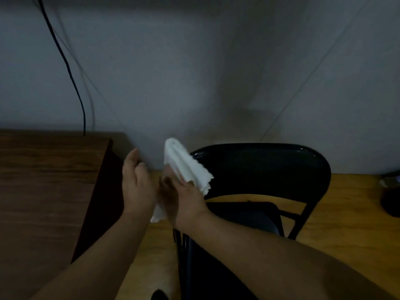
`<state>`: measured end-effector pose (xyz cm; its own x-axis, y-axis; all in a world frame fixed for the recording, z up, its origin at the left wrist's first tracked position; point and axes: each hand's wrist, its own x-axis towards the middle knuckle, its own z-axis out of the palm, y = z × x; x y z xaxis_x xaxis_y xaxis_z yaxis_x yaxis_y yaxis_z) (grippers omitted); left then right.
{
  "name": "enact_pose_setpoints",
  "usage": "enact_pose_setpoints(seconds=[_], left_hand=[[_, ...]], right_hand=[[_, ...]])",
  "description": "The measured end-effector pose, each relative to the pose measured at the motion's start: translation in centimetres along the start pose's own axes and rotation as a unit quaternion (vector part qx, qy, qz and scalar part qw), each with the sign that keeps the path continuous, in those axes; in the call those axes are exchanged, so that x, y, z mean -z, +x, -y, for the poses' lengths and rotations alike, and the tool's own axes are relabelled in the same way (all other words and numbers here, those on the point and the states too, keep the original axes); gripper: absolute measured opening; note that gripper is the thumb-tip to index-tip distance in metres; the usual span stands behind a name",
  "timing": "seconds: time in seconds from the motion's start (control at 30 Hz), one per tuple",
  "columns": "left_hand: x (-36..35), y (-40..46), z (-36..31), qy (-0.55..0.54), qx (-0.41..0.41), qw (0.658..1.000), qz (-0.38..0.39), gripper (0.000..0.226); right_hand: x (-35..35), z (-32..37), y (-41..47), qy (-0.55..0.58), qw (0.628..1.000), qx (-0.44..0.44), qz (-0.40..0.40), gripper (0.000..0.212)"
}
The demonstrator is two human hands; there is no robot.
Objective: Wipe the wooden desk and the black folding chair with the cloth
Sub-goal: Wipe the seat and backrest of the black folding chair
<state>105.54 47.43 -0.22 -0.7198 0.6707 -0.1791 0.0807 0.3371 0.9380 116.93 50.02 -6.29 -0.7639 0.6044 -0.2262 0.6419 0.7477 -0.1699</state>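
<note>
My right hand [184, 198] holds a white cloth [186, 167] in the air between the desk and the chair; the cloth sticks up above the fingers and a corner hangs below the palm. My left hand [136, 180] is raised just left of it, fingers apart and palm turned toward the cloth, holding nothing. The wooden desk [43, 180] fills the left side, its dark side panel facing the hands. The black folding chair [264, 167] stands to the right, its curved backrest behind the cloth and its seat under my right forearm.
A black cable [71, 74] hangs down the grey wall to the back of the desk. The floor [350, 224] is light wood. Dark, blurred objects [390, 191] lie at the far right edge of the floor.
</note>
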Motion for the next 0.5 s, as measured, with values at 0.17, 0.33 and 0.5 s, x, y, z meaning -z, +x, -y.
enact_pose_setpoints(seconds=[0.17,0.33,0.5], left_hand=[[0.0,0.1,-0.3,0.011,-0.011,1.0,0.018,0.06],[-2.2,-0.8,-2.1,0.027,-0.044,0.994,0.092,0.056],[-5.4,-1.5,-4.4,0.126,-0.128,0.966,0.188,0.056]], right_hand=[[2.1,-2.4,0.4,-0.077,0.996,0.036,0.018,0.074],[6.9,-8.5,-2.2,-0.093,0.985,-0.032,-0.145,0.081],[6.4,-17.4,-8.7,-0.072,0.947,-0.23,-0.212,0.086]])
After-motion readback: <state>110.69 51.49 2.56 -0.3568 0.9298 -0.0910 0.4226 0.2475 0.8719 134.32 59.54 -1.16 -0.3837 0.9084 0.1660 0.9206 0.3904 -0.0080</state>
